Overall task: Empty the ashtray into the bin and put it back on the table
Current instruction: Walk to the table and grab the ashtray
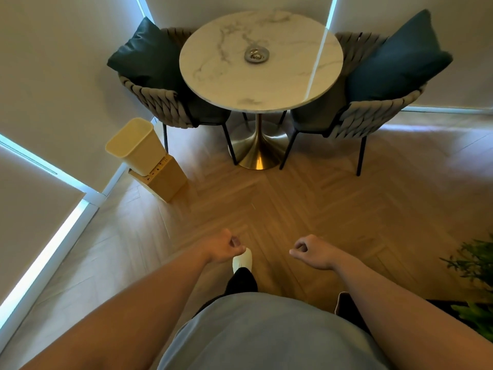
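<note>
A small round metal ashtray [257, 55] sits near the middle of the round white marble table [293, 86] ahead of me. A pale yellow bin [133, 145] stands on the floor at the left, leaning against a wooden box, by the wall. My left hand [225, 247] and my right hand [309, 251] hang low in front of me, well short of the table. Both are loosely curled with nothing in them.
Two woven grey chairs flank the table, each with a dark teal cushion, the left one [145, 54] and the right one [397, 60]. The wooden box [165, 181] sits under the bin. A green plant [474, 265] stands at the right edge. The floor is herringbone wood.
</note>
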Available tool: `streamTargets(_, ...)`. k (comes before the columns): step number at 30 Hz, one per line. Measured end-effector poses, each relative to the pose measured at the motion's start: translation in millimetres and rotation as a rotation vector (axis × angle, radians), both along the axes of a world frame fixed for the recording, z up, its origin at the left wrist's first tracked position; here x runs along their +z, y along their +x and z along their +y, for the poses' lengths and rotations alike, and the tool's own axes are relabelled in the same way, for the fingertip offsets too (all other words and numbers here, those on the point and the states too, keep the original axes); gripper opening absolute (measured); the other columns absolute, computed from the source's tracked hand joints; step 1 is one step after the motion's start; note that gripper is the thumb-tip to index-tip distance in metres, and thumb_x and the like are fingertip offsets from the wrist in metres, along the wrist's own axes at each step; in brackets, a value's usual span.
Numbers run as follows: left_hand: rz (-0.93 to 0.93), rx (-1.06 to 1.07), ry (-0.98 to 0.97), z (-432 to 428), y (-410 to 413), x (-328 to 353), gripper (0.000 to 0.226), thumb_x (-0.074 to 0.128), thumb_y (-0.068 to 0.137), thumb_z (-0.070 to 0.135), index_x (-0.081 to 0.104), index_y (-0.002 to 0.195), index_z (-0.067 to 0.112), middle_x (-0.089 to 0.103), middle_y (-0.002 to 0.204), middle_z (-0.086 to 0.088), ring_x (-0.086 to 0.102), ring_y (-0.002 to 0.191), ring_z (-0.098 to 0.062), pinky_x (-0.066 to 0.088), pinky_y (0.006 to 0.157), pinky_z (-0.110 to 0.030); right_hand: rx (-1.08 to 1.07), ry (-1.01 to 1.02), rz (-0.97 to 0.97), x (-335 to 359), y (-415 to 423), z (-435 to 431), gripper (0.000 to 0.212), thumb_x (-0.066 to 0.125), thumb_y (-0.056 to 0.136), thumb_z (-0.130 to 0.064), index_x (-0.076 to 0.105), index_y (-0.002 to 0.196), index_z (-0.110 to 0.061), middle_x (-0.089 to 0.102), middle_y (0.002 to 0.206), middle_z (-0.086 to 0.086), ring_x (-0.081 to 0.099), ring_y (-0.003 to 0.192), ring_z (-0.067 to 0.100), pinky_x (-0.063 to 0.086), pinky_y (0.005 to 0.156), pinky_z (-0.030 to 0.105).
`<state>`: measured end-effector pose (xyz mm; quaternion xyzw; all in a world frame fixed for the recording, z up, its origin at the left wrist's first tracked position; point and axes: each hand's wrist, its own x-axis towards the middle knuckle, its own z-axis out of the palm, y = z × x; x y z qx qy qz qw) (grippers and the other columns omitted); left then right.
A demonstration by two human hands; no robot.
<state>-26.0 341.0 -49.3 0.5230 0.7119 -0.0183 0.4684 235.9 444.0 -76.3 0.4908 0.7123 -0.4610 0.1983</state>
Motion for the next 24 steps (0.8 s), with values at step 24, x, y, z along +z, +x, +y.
streamTargets(24, -0.037, -0.117, 0.071, 209, -158, -28, 0.029, 0.057, 0.094, 0.045, 0.064, 0.112, 0.023, 0.065, 0.112, 0.0, 0.059, 0.097, -0.011, 0.048, 0.086, -0.03, -0.05, 0.049, -0.007, 8, -154, 193, 0.05, 0.056, 0.095, -0.045, 0.056, 0.133, -0.013, 0.064, 0.118, 0.004, 0.058, 0.097, 0.013, 0.044, 0.078, 0.026)
